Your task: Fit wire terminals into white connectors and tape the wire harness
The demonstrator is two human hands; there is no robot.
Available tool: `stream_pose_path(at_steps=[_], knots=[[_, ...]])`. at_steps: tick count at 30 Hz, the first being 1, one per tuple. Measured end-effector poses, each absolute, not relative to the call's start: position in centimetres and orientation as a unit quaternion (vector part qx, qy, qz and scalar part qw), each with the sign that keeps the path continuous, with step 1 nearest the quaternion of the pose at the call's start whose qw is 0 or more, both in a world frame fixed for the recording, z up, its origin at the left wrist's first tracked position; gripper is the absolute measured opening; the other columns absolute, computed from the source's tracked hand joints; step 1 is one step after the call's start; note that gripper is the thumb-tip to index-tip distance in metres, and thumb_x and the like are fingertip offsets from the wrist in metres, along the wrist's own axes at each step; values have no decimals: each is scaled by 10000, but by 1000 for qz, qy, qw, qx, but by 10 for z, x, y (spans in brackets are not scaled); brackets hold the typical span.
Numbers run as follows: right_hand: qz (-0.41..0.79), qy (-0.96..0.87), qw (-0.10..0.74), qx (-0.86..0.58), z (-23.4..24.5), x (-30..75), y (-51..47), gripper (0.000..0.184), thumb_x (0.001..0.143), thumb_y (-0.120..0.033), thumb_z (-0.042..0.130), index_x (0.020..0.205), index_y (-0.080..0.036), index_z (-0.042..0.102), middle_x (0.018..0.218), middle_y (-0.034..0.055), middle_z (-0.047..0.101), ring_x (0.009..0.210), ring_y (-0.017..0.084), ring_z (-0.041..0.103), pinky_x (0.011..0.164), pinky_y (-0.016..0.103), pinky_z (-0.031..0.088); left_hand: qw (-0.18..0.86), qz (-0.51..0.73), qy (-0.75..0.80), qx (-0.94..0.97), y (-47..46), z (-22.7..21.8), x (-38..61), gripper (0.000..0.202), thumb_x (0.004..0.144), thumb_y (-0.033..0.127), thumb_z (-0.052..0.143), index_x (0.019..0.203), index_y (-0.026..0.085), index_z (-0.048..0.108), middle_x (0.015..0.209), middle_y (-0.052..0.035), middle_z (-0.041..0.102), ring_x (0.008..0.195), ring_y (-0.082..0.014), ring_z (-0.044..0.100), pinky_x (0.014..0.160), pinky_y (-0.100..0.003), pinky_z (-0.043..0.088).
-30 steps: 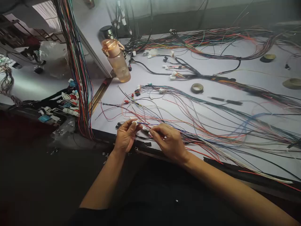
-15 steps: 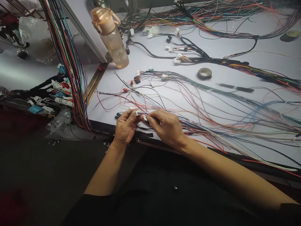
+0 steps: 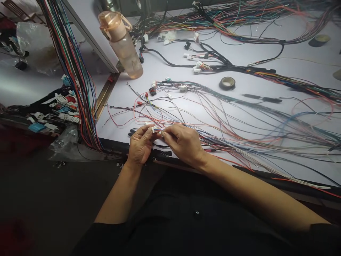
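Note:
Near the table's front edge my left hand (image 3: pixel 140 145) is closed, pinching a small white connector (image 3: pixel 153 129) between thumb and fingers. Beside it, my right hand (image 3: pixel 183 142) is closed in a pinch on thin wires close to that connector; its fingertips partly hide them. A small pale piece shows at the right fingertips, too small to name. Several loose coloured wires (image 3: pixel 221 140) run from around the hands to the right across the table. A black connector (image 3: pixel 131 132) lies just left of my left hand.
A water bottle (image 3: pixel 122 46) stands at the back left. Black tape (image 3: pixel 227 83) and a thin black tool (image 3: pixel 262 97) lie beyond the wires. A taped wire harness (image 3: pixel 234 68) stretches across the back. A bundle of wires (image 3: pixel 70 71) hangs at the left.
My right hand has moved slightly closer to my left, bringing its fingertips nearer the white connector. The pale piece at the right fingertips shows less. The whole view has shifted a little.

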State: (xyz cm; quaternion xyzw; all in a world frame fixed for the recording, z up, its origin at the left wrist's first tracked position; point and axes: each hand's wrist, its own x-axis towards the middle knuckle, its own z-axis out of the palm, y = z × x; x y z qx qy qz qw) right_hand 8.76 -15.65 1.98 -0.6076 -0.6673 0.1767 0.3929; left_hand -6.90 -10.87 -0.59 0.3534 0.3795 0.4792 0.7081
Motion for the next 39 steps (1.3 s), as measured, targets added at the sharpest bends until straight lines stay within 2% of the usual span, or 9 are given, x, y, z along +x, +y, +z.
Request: stream_pose_path(at_steps=[4,12,23,29,33,36,39], knots=[[171,-663,377,-624,22,87,-155,201,900,-276,529,782,-182,662,776,27,690,707,127,603,661,232,390,710,478,372,360,-109,-5,-68,221,705,266,800,890,168,728,802,-20,723,719,-117,691,744,-218,568],[253,-626,351,-648,31,90,-154,208,870,-305,561,731,-203,677,721,-7,674,650,114,564,627,232,356,713,473,356,376,-110,-5,-69,183,737,241,775,903,180,731,796,-13,726,718,-103,690,771,-202,564],[293,-594,346,-665,40,91,-152,241,857,-321,553,714,-193,697,661,-9,652,588,94,500,568,214,315,704,471,362,391,-110,-8,-71,190,747,251,768,918,184,723,826,-19,725,749,-112,692,779,-217,565],[328,-580,340,-664,42,93,-151,237,848,-335,578,711,-198,714,618,-12,633,554,97,484,525,220,291,695,472,365,401,-110,-7,-70,209,701,270,804,880,191,729,811,-16,723,716,-102,680,744,-200,560],[276,-600,355,-662,38,92,-154,224,872,-341,571,747,-214,707,680,-18,669,585,102,535,552,228,321,686,475,371,408,-110,-7,-69,236,690,270,812,896,192,726,845,-23,723,758,-117,683,774,-227,559],[176,-658,369,-633,31,91,-158,201,905,-332,555,822,-215,696,813,-3,704,689,114,591,611,243,341,686,476,373,404,-110,-7,-70,236,690,277,811,892,190,726,845,-21,717,773,-119,679,785,-230,553],[75,-709,361,-602,23,90,-163,227,949,-327,504,869,-216,686,831,11,703,723,121,596,658,270,329,690,476,373,399,-110,-7,-70,226,700,282,803,891,189,725,844,-17,711,768,-110,670,789,-225,544]])
